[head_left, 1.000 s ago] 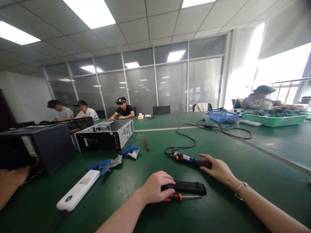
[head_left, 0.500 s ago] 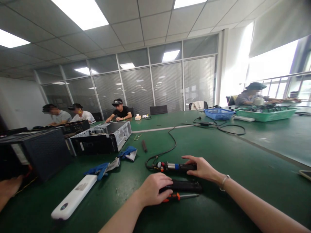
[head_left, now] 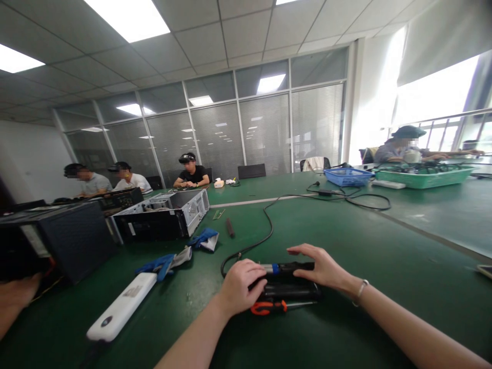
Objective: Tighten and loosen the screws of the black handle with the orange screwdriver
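Observation:
A corded electric screwdriver (head_left: 294, 267) with its inner parts bared lies crosswise before me; a blue ring and a silver section show. My left hand (head_left: 243, 288) is closed over its wired left end, hiding those parts. Around the black right end curve the thumb and fingers of my right hand (head_left: 321, 267); the index finger stands off it. Just nearer to me is a black housing shell (head_left: 290, 292), its left end behind my left fingers. Along its near side rests a screwdriver (head_left: 274, 307) with an orange and black handle.
Left are a white power strip (head_left: 123, 306), blue-grey gloves (head_left: 163, 264), an opened computer case (head_left: 157, 220) and a dark case (head_left: 80, 241). A co-worker's hand (head_left: 19, 297) is at the left edge. Farther right stand a blue basket (head_left: 348, 177) and green tray (head_left: 434, 179). A black cable (head_left: 269, 225) crosses the table.
My left hand has moved from the black shell up onto the wired end of the electric screwdriver. More of the orange handle now shows. My right hand has stayed nearly in place.

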The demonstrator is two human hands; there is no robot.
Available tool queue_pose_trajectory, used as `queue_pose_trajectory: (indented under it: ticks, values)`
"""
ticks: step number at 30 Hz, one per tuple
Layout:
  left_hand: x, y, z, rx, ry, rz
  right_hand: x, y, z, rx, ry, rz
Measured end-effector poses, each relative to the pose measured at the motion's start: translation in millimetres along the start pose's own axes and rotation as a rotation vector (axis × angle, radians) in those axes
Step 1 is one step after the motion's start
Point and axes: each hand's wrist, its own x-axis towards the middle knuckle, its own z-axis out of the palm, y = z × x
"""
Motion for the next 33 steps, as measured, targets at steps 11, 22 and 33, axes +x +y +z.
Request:
queue_pose_trajectory:
  ticks: [11,22,33]
  values:
    - [-9,-28,10.8,0.001,-0.034,-0.424,-19,-37,-25,-0.218,-0.312,-0.028]
    - [-10,-36,13.4,-0.077,-0.018,-0.489,-17,-48,-10,-0.264,-0.390,-0.124]
    - [-11,-33,10.8,-0.122,0.004,-0.512,-21,-39,5,-0.218,-0.345,-0.121]
